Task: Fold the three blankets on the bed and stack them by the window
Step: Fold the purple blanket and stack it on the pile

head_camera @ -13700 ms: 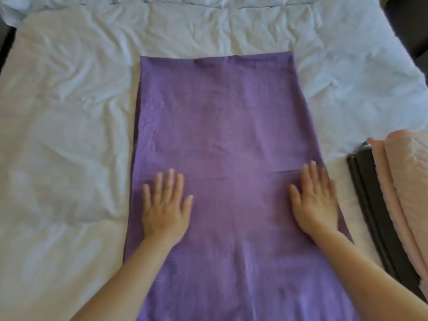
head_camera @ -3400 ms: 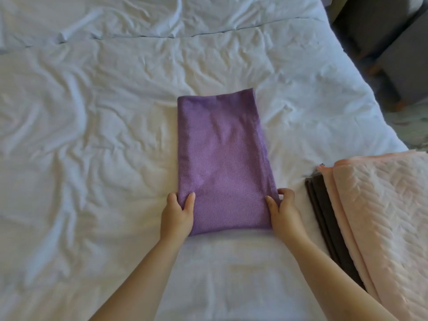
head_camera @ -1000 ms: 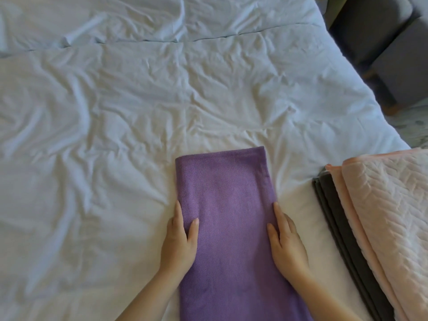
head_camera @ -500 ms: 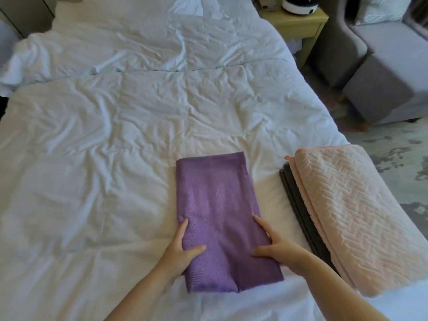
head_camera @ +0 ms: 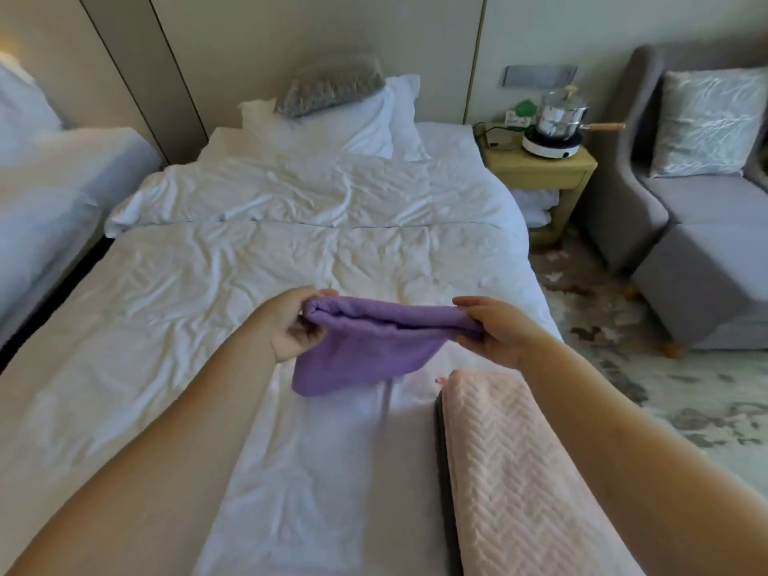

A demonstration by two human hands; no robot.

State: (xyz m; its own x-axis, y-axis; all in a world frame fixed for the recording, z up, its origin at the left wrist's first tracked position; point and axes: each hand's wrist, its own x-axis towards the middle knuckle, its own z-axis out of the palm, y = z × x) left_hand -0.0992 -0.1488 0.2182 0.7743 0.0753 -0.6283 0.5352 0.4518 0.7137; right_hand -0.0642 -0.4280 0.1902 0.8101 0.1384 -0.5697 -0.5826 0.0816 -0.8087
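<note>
Blankets already folded lay nearest, at about five o'clock: a pink quilted blanket [head_camera: 523, 476] rested on top of a dark blanket [head_camera: 440, 426], of which only a thin edge showed, both at the right side of the bed [head_camera: 166, 326]. Beyond them, near the centre of the view, the folded purple blanket [head_camera: 365, 347] hung clear of the sheet, held by its upper folded edge. It looked light and soft; the unsupported lower part sagged toward seven o'clock, so the layers would likely slip apart unless gripped through the full thickness at both ends or carried from beneath. The left hand [head_camera: 291, 326] was closed on the left end of that edge, fingers curled over the top and thumb under. The right hand [head_camera: 494, 330] pinched the right end, fingers over the fold. Both hands were clamped on the cloth and well apart across its width. Farther off, at twelve o'clock, lay white pillows [head_camera: 353, 118] and a grey cushion [head_camera: 332, 87]; at two o'clock stood a nightstand [head_camera: 540, 168] with a kettle [head_camera: 559, 122], and an armchair [head_camera: 685, 209] beyond. No window was visible.
</note>
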